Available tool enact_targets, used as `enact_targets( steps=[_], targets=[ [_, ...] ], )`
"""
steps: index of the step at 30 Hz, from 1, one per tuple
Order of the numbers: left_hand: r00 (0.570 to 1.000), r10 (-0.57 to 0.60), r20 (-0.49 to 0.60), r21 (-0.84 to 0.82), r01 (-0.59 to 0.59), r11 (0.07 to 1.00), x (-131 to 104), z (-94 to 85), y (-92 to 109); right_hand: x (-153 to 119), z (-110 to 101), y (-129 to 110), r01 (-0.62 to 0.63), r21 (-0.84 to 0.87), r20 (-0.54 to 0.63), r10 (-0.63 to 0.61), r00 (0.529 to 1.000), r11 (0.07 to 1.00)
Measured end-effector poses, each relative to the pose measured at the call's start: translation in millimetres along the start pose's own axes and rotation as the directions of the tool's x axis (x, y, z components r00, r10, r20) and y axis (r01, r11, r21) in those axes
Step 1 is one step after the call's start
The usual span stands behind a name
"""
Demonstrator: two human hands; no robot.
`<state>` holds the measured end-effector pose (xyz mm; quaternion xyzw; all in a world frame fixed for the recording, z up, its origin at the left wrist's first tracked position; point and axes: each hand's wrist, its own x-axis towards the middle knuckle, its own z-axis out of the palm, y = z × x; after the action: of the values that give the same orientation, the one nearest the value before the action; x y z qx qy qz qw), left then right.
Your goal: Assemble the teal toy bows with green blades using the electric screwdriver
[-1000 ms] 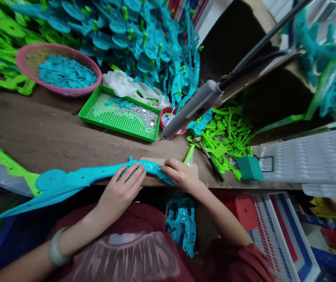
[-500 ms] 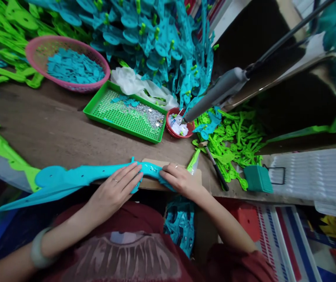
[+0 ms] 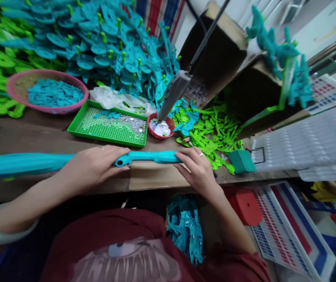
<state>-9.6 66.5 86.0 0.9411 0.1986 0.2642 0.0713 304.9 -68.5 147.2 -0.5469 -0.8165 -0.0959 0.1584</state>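
Observation:
A long turquoise plastic piece [image 3: 144, 156] lies across in front of me, seen edge-on, above a flat brown board [image 3: 159, 176] at the table's front edge. My left hand [image 3: 94, 162] is wrapped round its middle, just left of a round hole in the piece. The fingers of my right hand [image 3: 196, 168] pinch its right end. Toward the left the piece widens and runs out of view. Behind it stand a green mesh tray [image 3: 106, 133] with small metal parts and a red basket [image 3: 161, 127] with white bits.
A hanging grey electric screwdriver [image 3: 174, 94] points down into the red basket. A pink basket [image 3: 47, 92] of turquoise pieces stands at the left. Turquoise parts [image 3: 103, 51] pile up behind, lime parts [image 3: 215, 133] at the right beside a green block [image 3: 242, 161].
The turquoise piece has been tipped from showing its broad side to edge-on. Both hands still hold it, with my left hand farther left and my right hand farther right. The camera view has shifted.

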Motion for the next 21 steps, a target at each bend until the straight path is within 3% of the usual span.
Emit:
enact_targets(
  steps=[4,7,9,12,14,16,18,21],
  targets=[
    [0.986,-0.129,0.106,-0.064,0.136,0.989,21,-3.6,-9,22,14,10,-0.014,0.002,-0.058,0.014,0.998,1.000],
    [0.973,-0.150,0.174,-0.034,0.158,0.987,25,-13.7,-14,35,16,21,0.033,0.068,-0.079,-0.027,0.997,0.997],
    [0.975,-0.120,0.186,0.090,0.104,0.990,15,-36.1,-24,36,14,25,0.079,0.110,-0.088,-0.069,0.994,0.991],
    [0.965,-0.159,0.207,0.315,0.088,0.945,-14,-90.3,-41,30,14,30,0.132,0.121,-0.149,-0.114,0.982,0.984],
    [0.942,-0.241,0.235,0.333,0.155,0.930,-33,-123.8,-47,26,17,34,0.143,0.108,-0.184,-0.122,0.975,0.984],
    [0.937,-0.273,0.218,0.279,0.208,0.937,-44,-140.9,-51,26,21,36,0.148,0.107,-0.195,-0.125,0.973,0.983],
    [0.955,-0.251,0.161,0.230,0.211,0.950,-49,-139.0,-54,27,22,35,0.152,0.110,-0.198,-0.128,0.972,0.982],
    [0.976,-0.204,0.080,0.152,0.190,0.970,-54,-117.9,-57,24,23,25,0.152,0.094,-0.209,-0.130,0.969,0.984]
  ],
)
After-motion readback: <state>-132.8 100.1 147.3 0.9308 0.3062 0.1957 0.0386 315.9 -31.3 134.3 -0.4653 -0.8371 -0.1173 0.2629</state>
